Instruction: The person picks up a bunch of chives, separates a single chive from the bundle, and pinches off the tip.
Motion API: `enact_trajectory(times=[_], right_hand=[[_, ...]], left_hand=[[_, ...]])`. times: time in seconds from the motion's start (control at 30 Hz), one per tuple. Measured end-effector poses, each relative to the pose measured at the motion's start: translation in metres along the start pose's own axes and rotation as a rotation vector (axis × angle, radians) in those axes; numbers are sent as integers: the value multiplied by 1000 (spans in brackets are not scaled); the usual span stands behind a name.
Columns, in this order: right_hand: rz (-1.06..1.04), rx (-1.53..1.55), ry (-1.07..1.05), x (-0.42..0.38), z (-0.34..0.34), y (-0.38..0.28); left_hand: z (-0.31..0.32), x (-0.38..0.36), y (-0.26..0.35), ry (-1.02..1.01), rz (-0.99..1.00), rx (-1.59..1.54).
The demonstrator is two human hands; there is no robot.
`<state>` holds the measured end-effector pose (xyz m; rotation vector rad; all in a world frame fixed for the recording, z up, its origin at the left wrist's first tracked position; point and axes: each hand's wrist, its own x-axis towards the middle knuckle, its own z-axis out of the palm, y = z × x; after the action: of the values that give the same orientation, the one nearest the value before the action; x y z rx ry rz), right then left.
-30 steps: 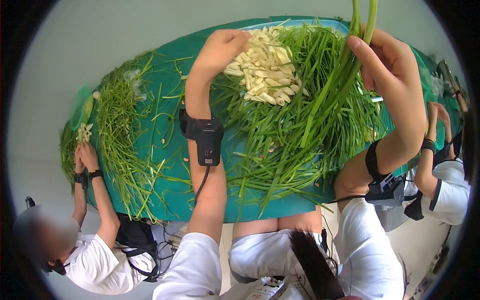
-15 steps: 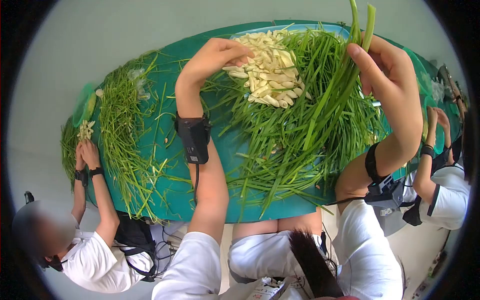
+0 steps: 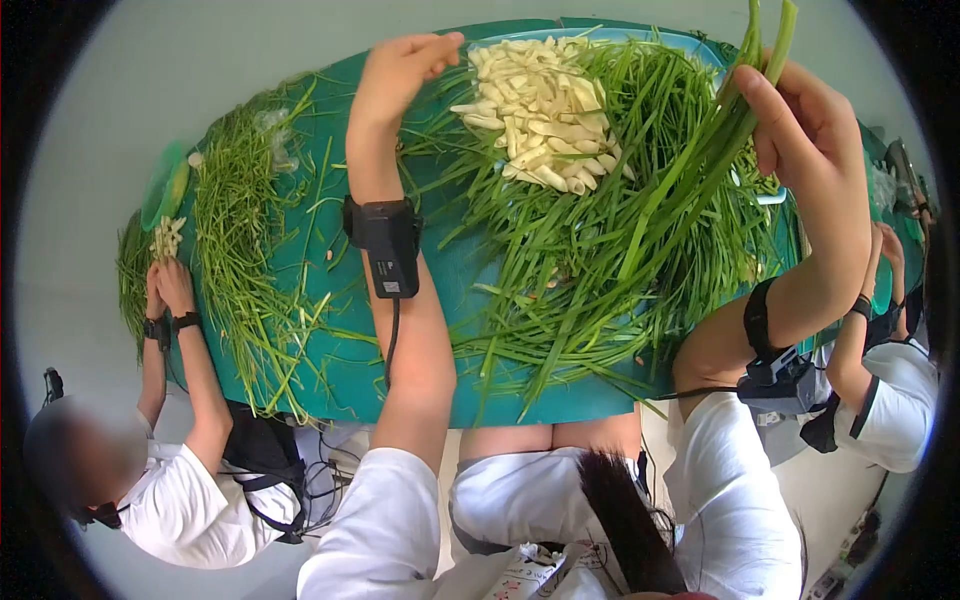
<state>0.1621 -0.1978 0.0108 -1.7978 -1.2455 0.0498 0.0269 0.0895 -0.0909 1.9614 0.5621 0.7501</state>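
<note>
Head view: looking forward and down over a green tabletop (image 3: 570,405).
Right hand (image 3: 812,115): raising a few green stalks (image 3: 728,128) above the right part of the tray.
Right grip: closing firmly around the stalks, pinching with thumb against fingers.
Green stalks: standing up past the thumb at the thick ends, trailing down and leftward at the leafy ends across the heap.
Left hand (image 3: 400,70): hovering near the far left end of the tray, bending at the wrist.
Left grip: curling loosely, with fingertips bunching toward the tray; cannot tell whether pinching anything.
Light-blue tray (image 3: 770,198): carrying cream-coloured slender pieces (image 3: 548,112) on the left and greens on the right.
Heap of long, flat green leaves (image 3: 600,285): spilling over the near side of the tray onto the tabletop.
Forearms: wearing a black device on the left (image 3: 388,250) and another on the right (image 3: 775,388).
Left side of tabletop: bearing a second heap of thinner greens (image 3: 245,215), with clear plastic (image 3: 280,145) lying at the far end.
Co-worker at left: bringing both hands (image 3: 170,287) together at a small pale bunch (image 3: 166,238).
Co-worker at right: holding hands (image 3: 888,250) near a green basin (image 3: 882,287).
</note>
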Motion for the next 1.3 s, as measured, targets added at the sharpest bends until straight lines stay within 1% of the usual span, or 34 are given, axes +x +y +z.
enact_trajectory(times=[0.03, 0.07, 0.17, 0.3, 0.33, 0.4, 0.5, 0.57, 0.7, 0.8, 0.87, 0.9, 0.97, 1.07, 1.2, 1.27, 1.3], right_hand=[[66, -8, -39, 1, -3, 0], [135, -16, -77, 0, -6, 0], [111, 1, -52, 0, -4, 3], [155, -9, -66, 1, -2, 2], [156, -37, -51, 1, -3, 3], [150, -64, -33, 1, -3, 3], [142, -20, -69, 2, -4, 3], [135, -28, -44, 1, -3, 7], [153, -74, -38, -1, -2, 4], [109, -25, -21, -1, 1, 3], [-17, 52, 20, 0, 7, 1], [-17, 55, 15, 0, 7, 1], [17, -45, -49, 1, 4, 0], [27, 32, 0, -3, 6, -1], [12, 0, -19, 0, 3, 1], [114, -69, -67, 0, -1, 2], [117, -70, -66, -2, 1, 1]], left_hand=[[-4, 2, -5, 38, -25, -39], [-7, 0, -9, 34, -27, -41], [-17, -7, -10, 102, -98, 48], [-21, -9, -18, 148, -142, 43], [-20, -7, -19, 165, -147, -2], [-20, -5, -20, 187, -146, -45], [-19, -3, -19, 156, -85, -98], [-18, -7, -16, 178, -128, 59], [-25, -7, -21, 193, -129, 171], [-24, -3, -21, 218, -127, 91], [-20, -3, -26, 256, -87, -41], [-22, -4, -27, 259, -91, -40], [-24, -4, -29, 210, -63, -54], [-26, -3, -29, 212, -80, -37], [-26, -4, -28, 228, -95, 9], [-26, -4, -27, 213, -54, 29], [-24, -6, -24, 209, -55, 28]])
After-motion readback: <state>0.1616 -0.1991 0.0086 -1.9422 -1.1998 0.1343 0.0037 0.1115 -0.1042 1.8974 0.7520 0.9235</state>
